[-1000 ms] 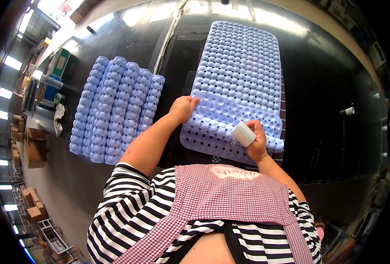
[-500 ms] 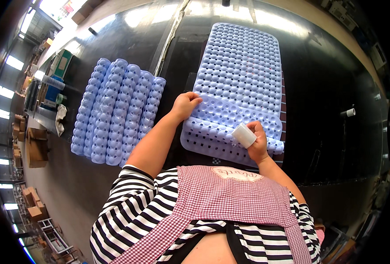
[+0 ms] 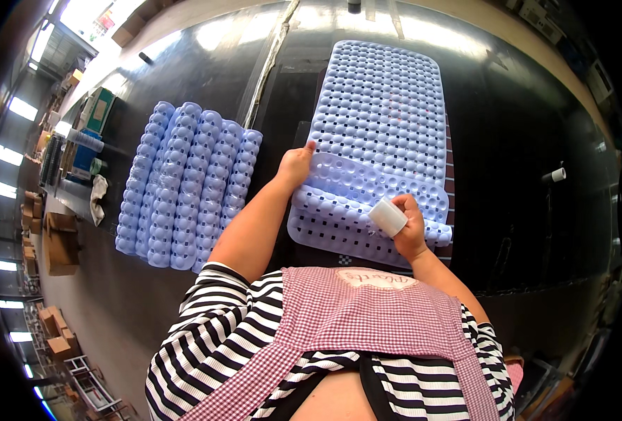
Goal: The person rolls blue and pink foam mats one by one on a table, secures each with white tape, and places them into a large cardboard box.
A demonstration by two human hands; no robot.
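So my right hand [image 3: 411, 226] is wrapped around a small white roll [image 3: 387, 217], thumb and fingers clamped on it, and it sits right over the near part of the blue bumpy mat [image 3: 385, 102], toward the right side. Can't tell if the roll is actually pressing on the mat or just above it.

My left hand [image 3: 296, 167] is at the mat's left edge, around where the flat stretch meets the folded bit, thumb laid along the border. The fingertips are hidden, so I can't say whether they're pinching the edge or just resting there.

As for the mat, most of it lies flat beyond both hands, running away from me on the black table [image 3: 521, 217]. The near end is doubled up: a band of hollow cups facing up between my hands, then a bumpy ridge crossing under my right hand, then a flat strip closest to me.

Off to my left there's a row of rolled-up blue mats [image 3: 184, 186], side by side, near my left forearm but apart from the hand. Another white roll [image 3: 558, 175] lies well out to the right.
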